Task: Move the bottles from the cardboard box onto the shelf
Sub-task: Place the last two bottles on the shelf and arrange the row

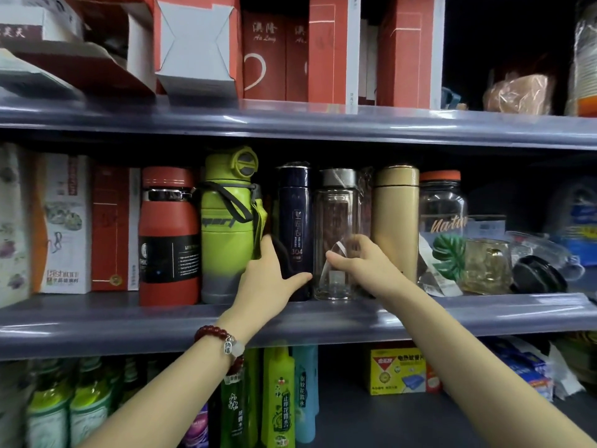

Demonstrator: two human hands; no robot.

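left hand [269, 279]: wrapped round the lower body of the dark blue flask [294, 227], thumb across its front — steadying it upright in the row.
right hand [358, 261]: fingers curled round the clear glass bottle [337, 234], thumb on the front — likely seating it in the gap.
bottles: both stand on the middle shelf [452, 315], touching, between the green sport bottle [227, 227] and the gold flask [394, 221].
cardboard box: not in view.
risk: tight row, glass — a nudge could tip a neighbour.
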